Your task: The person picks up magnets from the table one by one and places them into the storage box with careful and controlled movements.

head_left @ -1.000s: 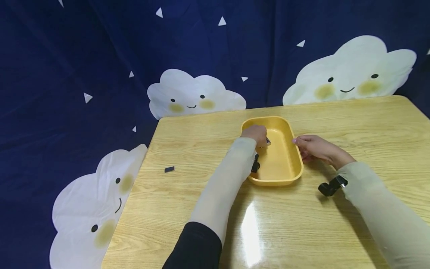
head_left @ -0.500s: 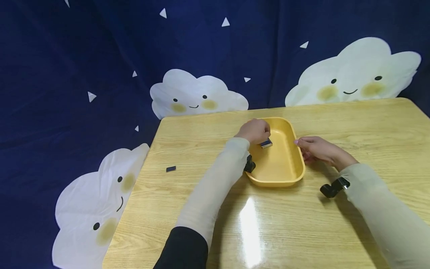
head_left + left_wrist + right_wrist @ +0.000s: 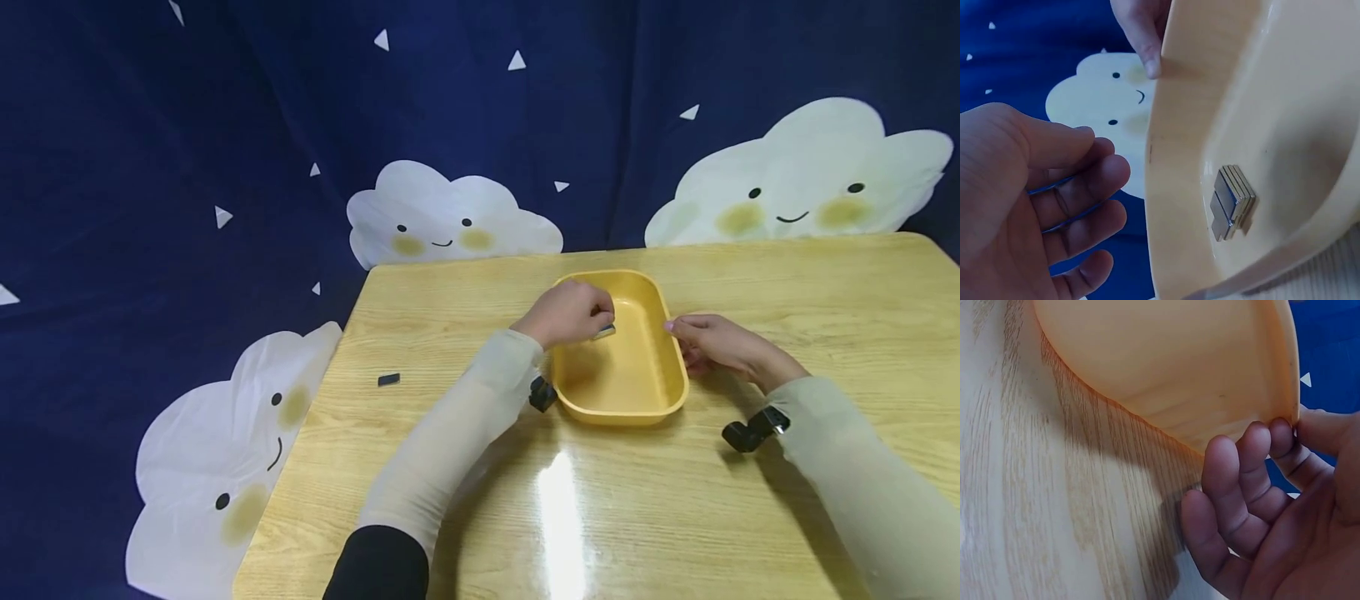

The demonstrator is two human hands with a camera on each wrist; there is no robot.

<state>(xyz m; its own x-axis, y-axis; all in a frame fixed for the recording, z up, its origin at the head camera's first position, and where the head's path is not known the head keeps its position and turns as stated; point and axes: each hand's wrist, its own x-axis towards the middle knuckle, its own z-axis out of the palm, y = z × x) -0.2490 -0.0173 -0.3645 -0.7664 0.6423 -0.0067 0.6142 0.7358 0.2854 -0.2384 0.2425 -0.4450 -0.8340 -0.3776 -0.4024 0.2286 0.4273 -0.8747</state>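
A yellow plastic tray (image 3: 621,418) stands on the wooden table, and my right hand (image 3: 722,343) pinches its right rim between thumb and fingers. In the right wrist view, the fingers of that hand (image 3: 1235,469) lie against the tray's outer wall. Over the tray's left side hovers my left hand (image 3: 572,312), its fingers loosely bent with nothing between them in the left wrist view. Small thin rectangular plates with shiny edges, in a stack (image 3: 1233,201), sit on the tray floor; in the head view the hand partly covers this stack (image 3: 605,332).
A single small dark rectangular piece (image 3: 388,379) lies on the table (image 3: 450,325) left of the tray. Behind the table hangs a dark blue cloth (image 3: 247,108) with clouds and white triangles.
My left hand has drawn back from the stack and lifted, so more of the tray floor shows. The right hand keeps its hold on the rim. The head view has shifted slightly.
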